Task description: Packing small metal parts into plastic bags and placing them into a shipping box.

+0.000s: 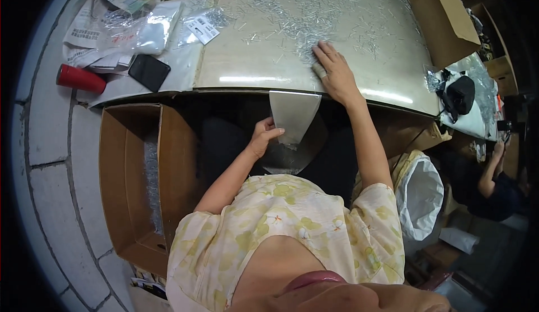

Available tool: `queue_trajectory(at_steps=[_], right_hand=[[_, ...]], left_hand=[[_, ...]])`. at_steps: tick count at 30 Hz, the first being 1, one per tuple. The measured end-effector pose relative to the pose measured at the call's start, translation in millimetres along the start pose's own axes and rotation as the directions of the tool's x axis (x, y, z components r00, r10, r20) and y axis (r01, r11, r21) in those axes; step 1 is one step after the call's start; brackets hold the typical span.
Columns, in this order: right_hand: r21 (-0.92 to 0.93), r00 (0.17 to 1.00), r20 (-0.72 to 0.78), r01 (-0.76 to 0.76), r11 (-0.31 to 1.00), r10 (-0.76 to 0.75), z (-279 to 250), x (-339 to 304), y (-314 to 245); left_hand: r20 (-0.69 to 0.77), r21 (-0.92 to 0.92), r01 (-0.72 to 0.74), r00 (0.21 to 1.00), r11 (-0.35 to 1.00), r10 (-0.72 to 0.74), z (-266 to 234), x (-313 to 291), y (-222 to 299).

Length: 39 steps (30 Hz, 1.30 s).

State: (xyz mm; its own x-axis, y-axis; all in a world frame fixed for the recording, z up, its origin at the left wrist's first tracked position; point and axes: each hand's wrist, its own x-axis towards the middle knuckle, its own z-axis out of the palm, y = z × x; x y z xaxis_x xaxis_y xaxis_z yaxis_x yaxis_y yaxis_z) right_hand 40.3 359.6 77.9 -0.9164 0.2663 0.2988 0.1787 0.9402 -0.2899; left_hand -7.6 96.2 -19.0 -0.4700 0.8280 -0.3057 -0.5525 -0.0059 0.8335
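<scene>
In the head view, clear slivers (pixel 303 33) lie strewn across the desk (pixel 236 70), top centre. The right hand (pixel 336 75) rests there, fingers extended, nearly together. At centre, the left hand's (pixel 264 137) fingers are clamped on the edge of a grey chute (pixel 296 108). A small clump sits at its lower tip; judging by the strewn slivers, much remains.

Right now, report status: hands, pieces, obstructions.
Left hand holding edge of pale chute. Right hand open at loose clear pieces on tabletop. Black phone, red cylinder left, clear of both hands.
</scene>
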Motion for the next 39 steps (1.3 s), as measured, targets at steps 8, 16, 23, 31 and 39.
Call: queue_trajectory(at_steps=[8, 16, 23, 31, 39], right_hand=[[0.053, 0.999, 0.035, 0.000, 0.999, -0.002, -12.5, 7.2, 5.1], [0.347, 0.976, -0.131, -0.119, 0.930, 0.174, -0.1, 0.2, -23.5], [0.082, 1.000, -0.021, -0.014, 0.996, 0.016, -4.1, -30.5, -96.3], [0.382, 0.971, -0.146, -0.120, 0.916, 0.188, -44.7, -86.8, -91.6], [0.597, 0.945, 0.063, -0.294, 0.747, 0.321, -33.3, -143.0, -93.2]], left_hand=[[0.068, -0.101, 0.038, 0.997, 0.994, -0.031, -5.5, 0.6, -13.6], [0.167, -0.387, 0.189, 0.977, 0.902, -0.133, -2.8, 1.4, -37.6], [0.222, -0.406, 0.257, 0.959, 0.877, -0.178, -59.3, 6.1, -58.5], [0.325, -0.545, 0.407, 0.908, 0.733, -0.263, -18.4, 11.4, -52.1], [0.527, -0.540, 0.381, 0.848, 0.750, -0.051, -5.3, -17.0, -24.6]])
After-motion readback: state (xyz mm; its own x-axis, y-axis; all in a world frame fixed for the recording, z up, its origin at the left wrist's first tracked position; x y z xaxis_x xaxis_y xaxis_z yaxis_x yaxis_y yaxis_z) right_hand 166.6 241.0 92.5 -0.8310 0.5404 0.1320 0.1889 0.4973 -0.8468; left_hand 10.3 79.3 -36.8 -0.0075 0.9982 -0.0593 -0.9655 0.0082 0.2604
